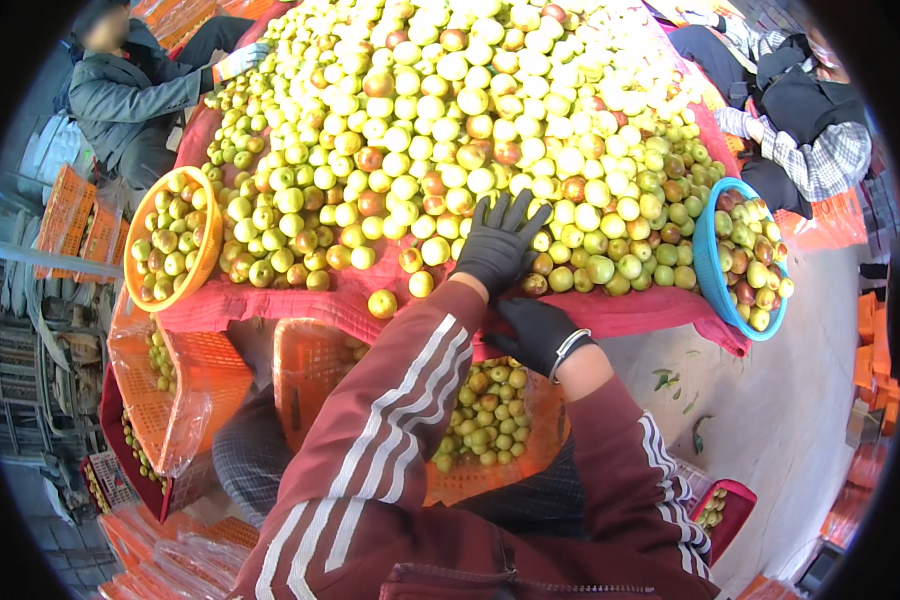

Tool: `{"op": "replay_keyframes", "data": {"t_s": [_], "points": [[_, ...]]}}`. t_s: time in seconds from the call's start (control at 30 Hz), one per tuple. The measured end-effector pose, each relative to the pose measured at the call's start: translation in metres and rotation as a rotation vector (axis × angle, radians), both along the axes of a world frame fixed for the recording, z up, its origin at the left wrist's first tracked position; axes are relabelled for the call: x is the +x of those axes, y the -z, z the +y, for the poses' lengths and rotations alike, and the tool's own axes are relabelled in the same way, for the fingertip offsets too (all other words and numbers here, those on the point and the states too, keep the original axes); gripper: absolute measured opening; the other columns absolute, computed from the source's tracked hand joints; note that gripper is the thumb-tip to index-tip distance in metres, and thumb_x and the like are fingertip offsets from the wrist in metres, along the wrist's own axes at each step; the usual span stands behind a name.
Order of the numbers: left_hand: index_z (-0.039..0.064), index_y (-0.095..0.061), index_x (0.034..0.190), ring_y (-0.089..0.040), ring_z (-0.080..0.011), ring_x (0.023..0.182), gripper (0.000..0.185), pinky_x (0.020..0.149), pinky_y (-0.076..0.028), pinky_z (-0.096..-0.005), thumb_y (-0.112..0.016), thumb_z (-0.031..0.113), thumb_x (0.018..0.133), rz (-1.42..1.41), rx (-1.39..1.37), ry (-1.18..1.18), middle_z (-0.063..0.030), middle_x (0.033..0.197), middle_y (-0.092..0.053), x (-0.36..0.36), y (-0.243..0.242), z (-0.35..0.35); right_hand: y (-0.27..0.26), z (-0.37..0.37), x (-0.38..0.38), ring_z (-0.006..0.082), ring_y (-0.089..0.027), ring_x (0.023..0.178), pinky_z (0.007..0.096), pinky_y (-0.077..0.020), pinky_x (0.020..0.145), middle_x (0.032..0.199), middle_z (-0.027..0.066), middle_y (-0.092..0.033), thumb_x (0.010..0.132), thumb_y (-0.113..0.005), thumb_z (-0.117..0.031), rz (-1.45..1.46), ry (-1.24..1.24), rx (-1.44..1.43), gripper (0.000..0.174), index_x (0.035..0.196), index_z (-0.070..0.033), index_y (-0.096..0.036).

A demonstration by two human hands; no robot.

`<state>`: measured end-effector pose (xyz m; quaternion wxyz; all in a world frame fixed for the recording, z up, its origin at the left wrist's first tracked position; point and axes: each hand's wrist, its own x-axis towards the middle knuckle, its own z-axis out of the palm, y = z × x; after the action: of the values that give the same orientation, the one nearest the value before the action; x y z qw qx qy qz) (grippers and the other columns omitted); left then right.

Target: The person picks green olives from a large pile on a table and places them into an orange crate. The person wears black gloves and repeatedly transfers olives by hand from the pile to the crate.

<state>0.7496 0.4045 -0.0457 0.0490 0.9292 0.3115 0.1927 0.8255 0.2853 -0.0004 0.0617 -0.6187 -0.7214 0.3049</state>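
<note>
A broad heap of green and reddish-brown jujubes (435,127) lies before me on a red cloth (255,304). My left hand (499,244), in a black glove, rests palm down at the heap's near edge, its fingers spread over the fruit. My right hand (540,337), also gloved in black, is just below it at the cloth's front edge, its palm turned from view. Whether it holds anything is hidden. Under my right hand, between my legs, stands an orange crate (495,480) partly filled with jujubes. Two loose jujubes (382,304) lie left of my left hand.
A yellow basket (210,247) of jujubes is at the left corner, a blue basket (701,247) at the right. Orange crates (157,397) stand below left. One person (139,97) sits at far left, a gloved hand on the heap; another (810,112) sits at right.
</note>
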Motion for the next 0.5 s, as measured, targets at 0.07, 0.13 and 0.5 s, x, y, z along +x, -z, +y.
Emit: {"op": "replay_keyframes", "data": {"t_s": [0.07, 0.13, 0.5], "points": [[0.016, -0.04, 0.129, -0.034, -0.0326, 0.121, 0.061, 0.1, -0.028, -0.0472, -0.062, 0.031, 0.074, 0.074, 0.188, 0.07, -0.0136, 0.135, -0.033, -0.021, 0.019, -0.002, -0.013, 0.003, 0.005, 0.0333, -0.056, 0.098, 0.0402, -0.0447, 0.085, 0.107, 0.0174, -0.058, 0.082, -0.058, -0.04, 0.006, 0.016, -0.019, 0.048, 0.113, -0.004, -0.053], [0.016, -0.04, 0.128, -0.033, -0.0324, 0.123, 0.06, 0.101, -0.026, -0.0471, -0.062, 0.032, 0.074, 0.076, 0.068, 0.127, -0.0136, 0.135, -0.034, -0.046, 0.01, -0.008, -0.014, 0.005, 0.014, 0.0333, -0.054, 0.104, 0.0391, -0.0429, 0.089, 0.114, 0.0188, -0.056, 0.083, -0.057, -0.039, -0.005, 0.052, -0.002, 0.053, 0.119, -0.002, -0.051], [0.01, -0.044, 0.129, -0.037, -0.0322, 0.124, 0.049, 0.104, -0.03, -0.0405, -0.057, 0.02, 0.083, -0.222, -0.829, 0.053, -0.0145, 0.133, -0.041, -0.149, -0.007, -0.028, -0.012, 0.004, 0.054, 0.0354, -0.054, 0.104, 0.0385, -0.0446, 0.088, 0.114, 0.0236, -0.055, 0.084, -0.058, -0.031, -0.063, 0.282, 0.017, 0.051, 0.124, -0.001, -0.046]]}}
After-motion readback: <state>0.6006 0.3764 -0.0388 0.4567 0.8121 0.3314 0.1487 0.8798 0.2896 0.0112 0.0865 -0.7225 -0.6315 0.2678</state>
